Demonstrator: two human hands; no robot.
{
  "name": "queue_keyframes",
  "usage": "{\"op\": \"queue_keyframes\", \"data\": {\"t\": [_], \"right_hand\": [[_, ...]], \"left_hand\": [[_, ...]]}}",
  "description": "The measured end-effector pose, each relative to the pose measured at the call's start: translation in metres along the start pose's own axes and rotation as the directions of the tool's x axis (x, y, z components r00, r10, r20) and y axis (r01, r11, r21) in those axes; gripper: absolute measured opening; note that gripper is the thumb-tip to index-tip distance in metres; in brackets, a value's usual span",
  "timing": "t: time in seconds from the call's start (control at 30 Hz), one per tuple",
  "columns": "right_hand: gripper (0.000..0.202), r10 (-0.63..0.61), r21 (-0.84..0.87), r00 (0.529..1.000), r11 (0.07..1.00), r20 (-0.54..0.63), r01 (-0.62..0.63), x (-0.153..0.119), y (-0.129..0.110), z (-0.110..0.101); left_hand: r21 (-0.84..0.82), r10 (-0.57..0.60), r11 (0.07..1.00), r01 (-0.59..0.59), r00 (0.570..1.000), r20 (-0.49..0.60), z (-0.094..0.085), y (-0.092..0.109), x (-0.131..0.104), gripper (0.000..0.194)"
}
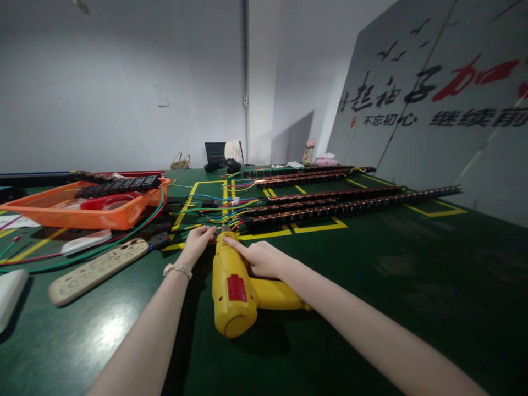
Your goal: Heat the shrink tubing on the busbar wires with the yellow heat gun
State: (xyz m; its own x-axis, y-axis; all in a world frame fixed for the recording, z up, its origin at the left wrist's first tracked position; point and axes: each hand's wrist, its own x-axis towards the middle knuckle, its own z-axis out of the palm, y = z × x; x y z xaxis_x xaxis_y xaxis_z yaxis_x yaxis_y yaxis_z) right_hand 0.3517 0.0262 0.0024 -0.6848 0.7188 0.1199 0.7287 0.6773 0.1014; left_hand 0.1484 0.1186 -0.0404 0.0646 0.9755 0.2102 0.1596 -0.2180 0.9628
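Yellow plastic fills the middle of your view: the heat gun (231,275) lies on the green table (371,330), its nozzle pointing away from you and its handle stretching right, beneath your forearm. Your right hand (264,257) grasps its barrel from the side, thumb laid along the top towards the nozzle. Your left hand (200,242), with a pale bracelet (178,269) at the wrist, is just left of the nozzle; its fingers are bent and drawn together, though you cannot tell whether they pinch a wire. Thin coloured wires (206,209) spread out just beyond both hands, next to long dark strips (350,208) that run off to the right across yellow tape (317,226). Left of your left hand lies a power strip (99,272) with a black plug (160,240) at its far end, and beyond it sits an orange basket (119,220).
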Motion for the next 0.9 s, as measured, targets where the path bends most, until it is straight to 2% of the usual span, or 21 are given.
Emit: {"op": "queue_keyframes", "data": {"t": [0.2,0.5,0.7,0.9], "right_hand": [[0.088,0.017,0.005,1.000,1.000,0.008,-0.017,-0.003,0.004,-0.003],[0.088,0.130,-0.026,0.991,0.991,0.024,-0.130,-0.029,0.030,-0.004],[0.087,0.097,-0.080,0.995,0.992,0.007,-0.096,-0.030,0.027,-0.004],[0.087,0.075,-0.112,0.997,0.991,-0.003,-0.075,-0.028,0.021,-0.007]], "left_hand": [[0.069,0.030,0.997,-0.029,0.999,-0.019,-0.001,-0.009,0.004,0.039],[0.152,0.052,0.987,-0.048,0.998,-0.022,-0.001,-0.014,0.008,0.039],[0.119,0.012,0.993,-0.008,1.000,-0.029,0.000,-0.014,0.008,0.036],[0.087,-0.007,0.996,0.008,1.000,-0.014,0.001,-0.004,0.003,0.036]]}}
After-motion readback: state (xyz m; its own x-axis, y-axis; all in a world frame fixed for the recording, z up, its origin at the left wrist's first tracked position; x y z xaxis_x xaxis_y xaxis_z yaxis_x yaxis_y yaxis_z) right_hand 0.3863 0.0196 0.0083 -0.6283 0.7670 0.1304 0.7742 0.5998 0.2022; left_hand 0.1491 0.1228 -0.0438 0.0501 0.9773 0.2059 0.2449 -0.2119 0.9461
